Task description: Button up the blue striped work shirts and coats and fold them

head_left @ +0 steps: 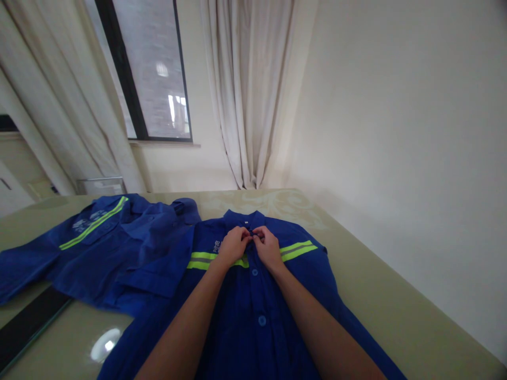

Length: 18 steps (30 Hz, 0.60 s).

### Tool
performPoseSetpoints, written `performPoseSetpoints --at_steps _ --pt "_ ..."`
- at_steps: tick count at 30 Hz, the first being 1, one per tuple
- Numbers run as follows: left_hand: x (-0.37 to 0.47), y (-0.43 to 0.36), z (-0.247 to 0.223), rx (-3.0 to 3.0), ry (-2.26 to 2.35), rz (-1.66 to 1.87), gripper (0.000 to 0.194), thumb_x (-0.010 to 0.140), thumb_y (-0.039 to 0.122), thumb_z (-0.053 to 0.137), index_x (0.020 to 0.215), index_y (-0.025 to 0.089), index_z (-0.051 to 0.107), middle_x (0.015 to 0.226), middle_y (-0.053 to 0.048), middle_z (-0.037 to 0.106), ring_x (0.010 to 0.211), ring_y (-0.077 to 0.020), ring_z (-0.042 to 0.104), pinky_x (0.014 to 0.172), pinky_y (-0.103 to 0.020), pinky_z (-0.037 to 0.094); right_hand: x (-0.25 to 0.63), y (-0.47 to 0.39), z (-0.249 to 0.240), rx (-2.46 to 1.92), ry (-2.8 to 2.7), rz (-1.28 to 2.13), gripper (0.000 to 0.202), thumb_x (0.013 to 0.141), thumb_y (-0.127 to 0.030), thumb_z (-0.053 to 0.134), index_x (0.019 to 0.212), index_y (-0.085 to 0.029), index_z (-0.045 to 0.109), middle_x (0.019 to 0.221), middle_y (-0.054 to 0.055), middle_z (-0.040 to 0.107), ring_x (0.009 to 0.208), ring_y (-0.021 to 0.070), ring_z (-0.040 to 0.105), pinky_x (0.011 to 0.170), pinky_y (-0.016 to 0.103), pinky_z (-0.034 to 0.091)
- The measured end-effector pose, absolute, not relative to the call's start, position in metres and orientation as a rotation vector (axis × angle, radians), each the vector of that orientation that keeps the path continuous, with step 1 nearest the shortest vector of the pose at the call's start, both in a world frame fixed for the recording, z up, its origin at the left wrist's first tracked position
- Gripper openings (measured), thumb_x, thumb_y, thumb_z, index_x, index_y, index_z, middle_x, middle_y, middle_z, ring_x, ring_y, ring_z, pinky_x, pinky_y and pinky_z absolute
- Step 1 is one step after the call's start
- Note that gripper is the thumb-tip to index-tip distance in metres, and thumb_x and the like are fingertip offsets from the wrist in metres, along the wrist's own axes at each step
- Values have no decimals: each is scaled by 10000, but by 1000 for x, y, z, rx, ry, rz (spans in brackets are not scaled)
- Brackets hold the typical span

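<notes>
A blue work jacket [233, 338] with a yellow-green reflective stripe across the chest lies front up before me, its collar toward the far side. Just below the collar, my left hand [234, 244] pinches the front placket from the left. My right hand [267, 245] pinches the same spot from the right, and the fingertips of both nearly meet. Whatever small part sits between the fingers is hidden. Down the placket below my hands show a blue button [254, 273] and a lower button [262, 320].
A second blue jacket [91, 264] with a similar stripe lies crumpled at the left, against the first one. Both rest on a glossy pale table [380, 295]. A dark strip [31, 324] crosses its left side. Beyond are curtains [249, 95], a window [154, 68] and a wall [404, 132].
</notes>
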<state>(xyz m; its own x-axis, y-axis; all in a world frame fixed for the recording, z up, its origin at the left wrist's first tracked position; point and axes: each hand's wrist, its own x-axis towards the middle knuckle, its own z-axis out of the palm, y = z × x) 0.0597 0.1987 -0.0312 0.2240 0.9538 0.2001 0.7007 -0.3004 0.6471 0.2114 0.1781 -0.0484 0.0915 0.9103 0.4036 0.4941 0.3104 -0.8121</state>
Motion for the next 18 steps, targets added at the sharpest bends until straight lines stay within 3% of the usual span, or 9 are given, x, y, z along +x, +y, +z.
performPoseSetpoints --at_steps 7,12,15,18 --pt "62 197 -32 2024 1427 869 141 820 247 709 953 202 694 869 -29 736 804 -198 672 740 -288 493 211 178 -46 -1280 -1485 558 209 867 -297 519 948 -238 703 926 35 750 877 216 693 819 338 527" --pt "55 197 -30 1947 1380 970 117 757 174 704 871 193 683 753 12 707 701 -156 644 653 -249 489 210 175 -43 -1232 -1431 669 222 890 -354 531 965 -235 702 855 27 755 800 213 705 765 328 547" --pt "50 198 -13 1905 1401 1060 14 784 193 679 797 188 677 715 3 702 678 -161 642 641 -257 491 209 175 -41 -1221 -1398 683 226 887 -360 534 957 -222 700 840 30 754 771 210 705 743 320 547" --pt "48 185 29 1898 1418 1214 110 880 261 608 834 192 681 796 -24 727 756 -171 659 725 -280 510 210 175 -39 -1271 -1454 598 223 886 -333 527 921 -218 715 841 30 754 793 210 695 760 316 530"
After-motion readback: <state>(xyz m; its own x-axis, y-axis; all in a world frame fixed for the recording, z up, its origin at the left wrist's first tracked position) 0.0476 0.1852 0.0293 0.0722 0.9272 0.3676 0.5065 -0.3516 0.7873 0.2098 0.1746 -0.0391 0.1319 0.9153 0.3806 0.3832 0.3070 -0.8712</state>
